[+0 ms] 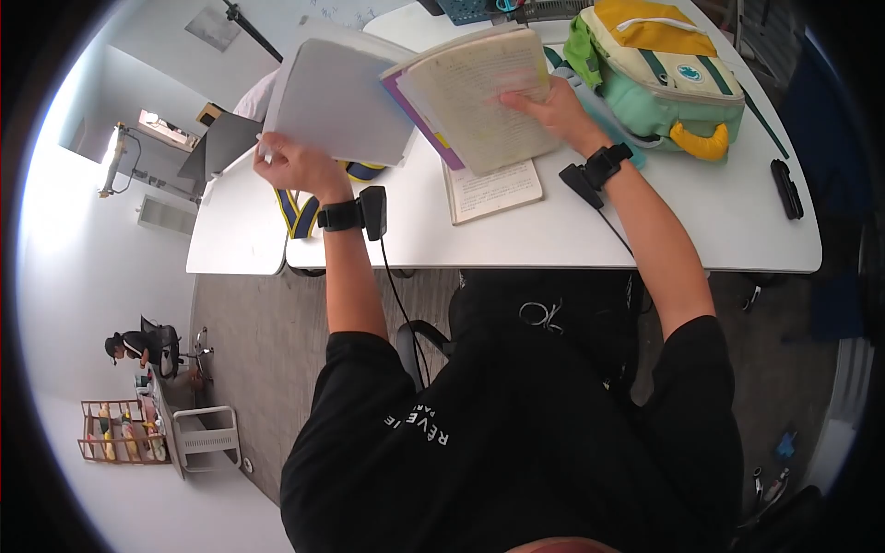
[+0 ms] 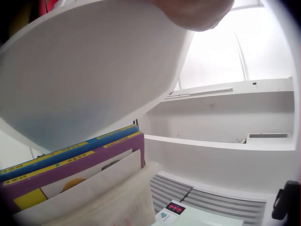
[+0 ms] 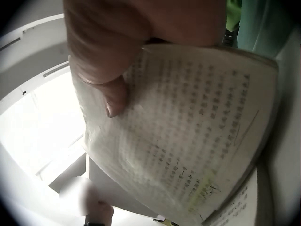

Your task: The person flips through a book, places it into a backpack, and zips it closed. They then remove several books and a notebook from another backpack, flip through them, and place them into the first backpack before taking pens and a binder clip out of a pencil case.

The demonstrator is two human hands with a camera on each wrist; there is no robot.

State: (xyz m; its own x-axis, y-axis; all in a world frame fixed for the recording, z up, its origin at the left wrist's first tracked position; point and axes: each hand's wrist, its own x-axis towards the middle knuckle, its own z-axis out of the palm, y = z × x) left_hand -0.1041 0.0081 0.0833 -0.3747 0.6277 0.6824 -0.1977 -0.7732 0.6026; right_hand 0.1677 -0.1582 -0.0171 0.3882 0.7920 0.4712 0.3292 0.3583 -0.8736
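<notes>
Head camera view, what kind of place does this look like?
Likely an office or study room, though I can't be certain which: there's a white-topped table, a printed book and a backpack at it, and another person farther back in the room.

You wear a black short-sleeved shirt (image 1: 525, 452) with white lettering (image 1: 429, 428). Your black wrist straps (image 1: 340, 216) carry dark modules (image 1: 373, 213) with thin cables (image 1: 394, 283).

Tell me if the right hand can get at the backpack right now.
Probably not: the right hand grips books and would likely need to release them first, though the backpack lies close by.
</notes>
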